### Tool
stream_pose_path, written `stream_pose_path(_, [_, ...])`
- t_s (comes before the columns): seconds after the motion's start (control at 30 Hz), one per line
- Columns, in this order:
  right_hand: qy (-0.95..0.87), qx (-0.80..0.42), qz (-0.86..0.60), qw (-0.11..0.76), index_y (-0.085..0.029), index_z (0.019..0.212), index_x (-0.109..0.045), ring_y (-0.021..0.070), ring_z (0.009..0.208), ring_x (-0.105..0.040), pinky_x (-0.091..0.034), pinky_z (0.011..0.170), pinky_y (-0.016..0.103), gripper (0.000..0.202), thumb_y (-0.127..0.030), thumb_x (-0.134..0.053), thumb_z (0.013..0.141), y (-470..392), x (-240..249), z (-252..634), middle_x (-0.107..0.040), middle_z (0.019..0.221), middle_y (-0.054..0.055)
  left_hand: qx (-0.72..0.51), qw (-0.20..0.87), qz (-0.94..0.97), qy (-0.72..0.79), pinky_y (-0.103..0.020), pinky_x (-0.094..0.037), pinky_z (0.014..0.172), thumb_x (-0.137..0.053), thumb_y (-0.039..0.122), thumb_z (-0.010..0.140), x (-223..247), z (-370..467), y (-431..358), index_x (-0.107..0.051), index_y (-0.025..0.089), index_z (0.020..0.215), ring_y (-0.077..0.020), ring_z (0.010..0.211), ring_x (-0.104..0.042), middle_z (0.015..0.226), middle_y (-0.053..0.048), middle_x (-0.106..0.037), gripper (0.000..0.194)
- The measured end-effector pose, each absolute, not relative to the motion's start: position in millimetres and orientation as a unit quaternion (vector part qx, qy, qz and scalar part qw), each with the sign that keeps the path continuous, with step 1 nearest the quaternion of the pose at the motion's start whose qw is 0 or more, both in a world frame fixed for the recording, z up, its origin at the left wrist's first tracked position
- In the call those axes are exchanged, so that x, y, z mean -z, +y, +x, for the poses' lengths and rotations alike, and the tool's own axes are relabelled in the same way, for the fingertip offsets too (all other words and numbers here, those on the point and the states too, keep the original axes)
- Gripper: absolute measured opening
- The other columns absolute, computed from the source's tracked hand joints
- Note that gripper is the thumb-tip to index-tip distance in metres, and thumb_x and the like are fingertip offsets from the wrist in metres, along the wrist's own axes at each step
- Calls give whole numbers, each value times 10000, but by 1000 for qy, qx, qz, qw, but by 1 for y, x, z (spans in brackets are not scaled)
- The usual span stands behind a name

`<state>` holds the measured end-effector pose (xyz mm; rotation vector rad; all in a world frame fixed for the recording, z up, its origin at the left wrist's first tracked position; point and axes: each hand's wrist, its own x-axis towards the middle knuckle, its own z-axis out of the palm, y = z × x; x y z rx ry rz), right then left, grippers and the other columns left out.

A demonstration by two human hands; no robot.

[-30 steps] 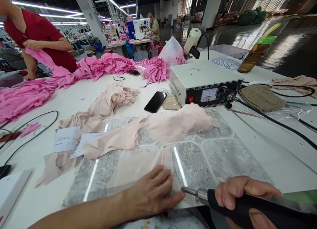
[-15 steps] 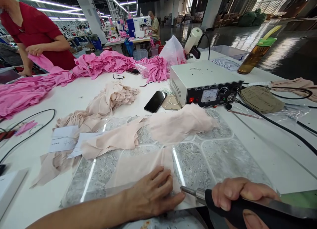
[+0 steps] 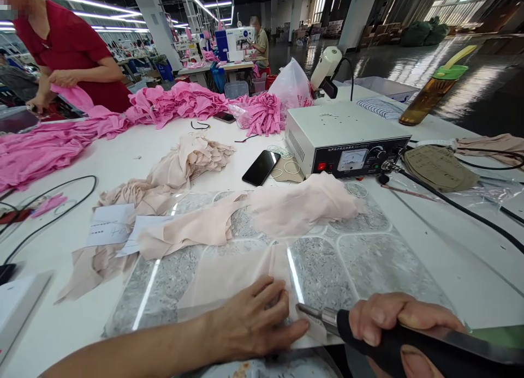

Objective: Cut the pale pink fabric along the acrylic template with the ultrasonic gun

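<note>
My left hand (image 3: 257, 318) lies on a thin beige fabric piece (image 3: 233, 269), pressing it against a grey stone-patterned mat (image 3: 368, 263). Its fingers are partly bent and apart, and nothing is gripped in them. My right hand (image 3: 405, 323) is wrapped round an ultrasonic cutter (image 3: 360, 334), a black handle with a metal tip. That tip points left and meets the fabric's right edge, close to my left fingertips. Above my left hand are a stack of beige fabric pieces (image 3: 192, 231) and a larger pale heap of fabric (image 3: 303, 203).
A control box (image 3: 344, 132) with a dial stands behind the mat, its black cable (image 3: 462, 203) running right. Nearby are a phone (image 3: 261, 167), a bottle (image 3: 429, 97) and paper slips (image 3: 109, 225). Pink fabric (image 3: 176, 105) lines the far edge, where a person in red (image 3: 77, 51) handles it.
The cutter's tip has shifted slightly left and up along the fabric's edge. My left hand stays on the fabric. The whole view has moved a little to the right across the picture.
</note>
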<state>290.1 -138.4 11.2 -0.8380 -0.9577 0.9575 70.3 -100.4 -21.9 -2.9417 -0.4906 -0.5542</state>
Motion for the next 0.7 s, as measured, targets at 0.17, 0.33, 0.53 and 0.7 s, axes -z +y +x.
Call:
stream_pose_path(0.17, [-450,-461,-376,666,-308,882,-571,186,556,-576,-538,516,379,100,-225,-608,839,-139,-6,297,-580,708,9,175,59,-970,-160,-407,-481,886,-561,373,953,27,68,-102,-546,194,1216,-279,1007,-561,1002,-93,-541,319])
stream_pose_path(0.33, [-449,-437,-377,682,-302,860,-579,168,529,-560,-542,492,357,103,-223,-634,824,-134,-12,289,-574,688,1,170,60,-971,-159,-404,-482,872,-536,407,966,29,66,-102,-540,207,1237,-287,1023,-564,1008,-91,-543,338])
stream_pose_path(0.53, [-457,-421,-376,687,-306,831,-599,162,485,-540,-542,460,359,83,-254,-659,807,-131,-17,283,-585,674,4,165,69,-971,-159,-400,-483,857,-485,447,983,31,67,-103,-535,196,1229,-275,989,-576,1020,-105,-547,355])
stream_pose_path(0.7, [-434,-408,-383,706,-310,845,-602,153,474,-523,-528,448,347,77,-289,-666,808,-130,-13,283,-566,665,-4,160,70,-972,-159,-396,-487,846,-472,482,982,30,67,-102,-526,201,1240,-264,964,-589,1056,-115,-544,385])
